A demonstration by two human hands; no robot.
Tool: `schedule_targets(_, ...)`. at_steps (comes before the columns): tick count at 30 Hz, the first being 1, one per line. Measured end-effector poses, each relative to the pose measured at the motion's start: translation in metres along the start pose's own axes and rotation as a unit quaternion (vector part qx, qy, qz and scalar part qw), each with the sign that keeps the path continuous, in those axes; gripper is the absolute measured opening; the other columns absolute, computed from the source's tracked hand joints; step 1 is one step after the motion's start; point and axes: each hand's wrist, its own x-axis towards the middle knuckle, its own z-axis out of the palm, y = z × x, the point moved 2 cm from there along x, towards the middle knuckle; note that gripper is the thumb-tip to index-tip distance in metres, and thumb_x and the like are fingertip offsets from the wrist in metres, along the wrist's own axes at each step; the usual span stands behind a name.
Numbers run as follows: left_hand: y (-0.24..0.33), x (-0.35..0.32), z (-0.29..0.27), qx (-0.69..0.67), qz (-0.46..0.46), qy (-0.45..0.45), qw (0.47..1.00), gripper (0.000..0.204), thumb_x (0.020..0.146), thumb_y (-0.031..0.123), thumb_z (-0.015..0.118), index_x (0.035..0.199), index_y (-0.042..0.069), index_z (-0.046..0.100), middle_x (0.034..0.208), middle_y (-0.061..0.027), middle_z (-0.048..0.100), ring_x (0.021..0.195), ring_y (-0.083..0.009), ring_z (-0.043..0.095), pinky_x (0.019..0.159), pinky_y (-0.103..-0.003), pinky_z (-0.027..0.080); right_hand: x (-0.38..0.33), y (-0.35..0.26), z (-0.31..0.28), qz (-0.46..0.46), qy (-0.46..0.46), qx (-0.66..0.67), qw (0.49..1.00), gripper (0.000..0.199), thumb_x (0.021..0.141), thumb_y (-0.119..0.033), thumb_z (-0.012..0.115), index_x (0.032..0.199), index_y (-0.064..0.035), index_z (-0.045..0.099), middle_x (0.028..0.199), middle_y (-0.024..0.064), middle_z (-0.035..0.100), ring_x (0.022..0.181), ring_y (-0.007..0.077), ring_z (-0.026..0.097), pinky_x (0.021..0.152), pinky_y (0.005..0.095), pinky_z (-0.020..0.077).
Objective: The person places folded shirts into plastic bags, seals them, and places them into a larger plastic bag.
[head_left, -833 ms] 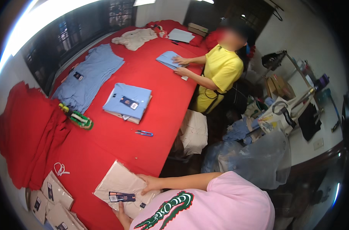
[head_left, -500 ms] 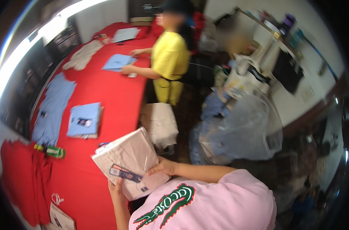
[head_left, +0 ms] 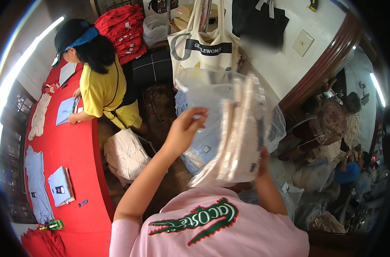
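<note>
so the person in the pink shirt has a cream garment packed in a clear bag [head_left: 238, 137], held up edge-on in front of them, well off the red tabletop [head_left: 75, 150] which is away to their left. right hand [head_left: 263, 160] is under the lower right corner of the pack, closed on it as far as I can see, though most of the fingers are hidden behind the plastic. left hand [head_left: 184, 128] is up at the left side, fingers curled loosely with the fingertips just at the rim of a big clear plastic bag [head_left: 195, 85] that hangs open behind the pack; can't honestly tell if it's pinching the rim or just touching it

that bigger bag has some light blue folded stuff [head_left: 199, 147] down in it. behind it a cream tote bag [head_left: 203, 47] hangs, and there's a stack of red folded shirts [head_left: 122, 25] further back

over at the tabletop another person in a yellow top [head_left: 98, 85] is leaning on it with both hands on a light blue folded shirt [head_left: 65, 110]. nearer end has another folded blue shirt with a tag [head_left: 60, 186], a flat blue shirt [head_left: 34, 180] beside it, a small pen-like thing [head_left: 83, 203] and a green tape dispenser [head_left: 53, 224]. a white bundle [head_left: 126, 154] sits on the floor just beside the tabletop
</note>
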Motion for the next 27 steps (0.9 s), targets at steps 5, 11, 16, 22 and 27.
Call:
schedule_targets(5,0.001,0.111,0.07,0.444,0.096,-0.018,0.891,0.065,0.091,0.003,0.063,0.153,0.015,0.048,0.15,-0.026,0.048,0.104,-0.0415,0.07,0.088,-0.048,0.058,-0.069,-0.048,-0.043,-0.169,0.088,0.008,0.982,0.076,0.099,-0.054,0.057,0.158,-0.0079,0.043,0.156,0.0183,0.05,0.136,0.0356,0.057,0.118,0.0514,0.0443)
schedule_targets(11,-0.1,0.128,0.032,0.488,0.112,-0.086,0.861,0.015,0.081,-0.001,0.062,0.094,0.002,0.069,0.117,-0.0224,0.064,0.107,-0.0437,0.064,0.092,-0.047,0.054,-0.091,-0.037,-0.043,-0.187,0.195,0.106,0.957,0.06,0.105,-0.041,0.051,0.147,0.0015,0.052,0.137,0.0209,0.065,0.12,0.0334,0.068,0.105,0.0468,0.0558)
schedule_targets(16,-0.048,0.002,-0.026,0.394,0.168,-0.152,0.891,0.013,0.069,-0.011,0.066,0.069,0.0,0.059,0.131,-0.0141,0.069,0.126,-0.0391,0.061,0.098,-0.043,0.053,-0.058,-0.028,-0.034,-0.089,0.235,0.095,0.963,0.053,0.108,-0.035,0.049,0.143,0.004,0.055,0.133,0.0215,0.068,0.115,0.0315,0.07,0.102,0.0433,0.0578)
schedule_targets(22,-0.016,-0.074,-0.035,0.342,0.062,-0.081,0.934,0.024,0.078,-0.015,0.069,0.063,-0.001,0.055,0.153,-0.0163,0.057,0.152,-0.042,0.038,0.114,-0.044,0.045,0.043,0.007,-0.027,0.095,0.182,0.066,0.976,0.046,0.11,-0.028,0.048,0.141,0.0045,0.057,0.13,0.0201,0.069,0.112,0.029,0.072,0.099,0.0397,0.0597)
schedule_targets(27,0.016,-0.068,-0.015,0.281,0.11,-0.002,0.953,0.026,0.08,-0.017,0.066,0.066,-0.001,0.051,0.152,-0.0181,0.057,0.151,-0.0457,0.039,0.114,-0.043,0.044,0.162,0.05,-0.131,0.144,0.243,-0.032,0.959,0.042,0.108,-0.023,0.055,0.141,0.0031,0.056,0.135,0.0179,0.066,0.122,0.0276,0.067,0.1,0.0404,0.0595)
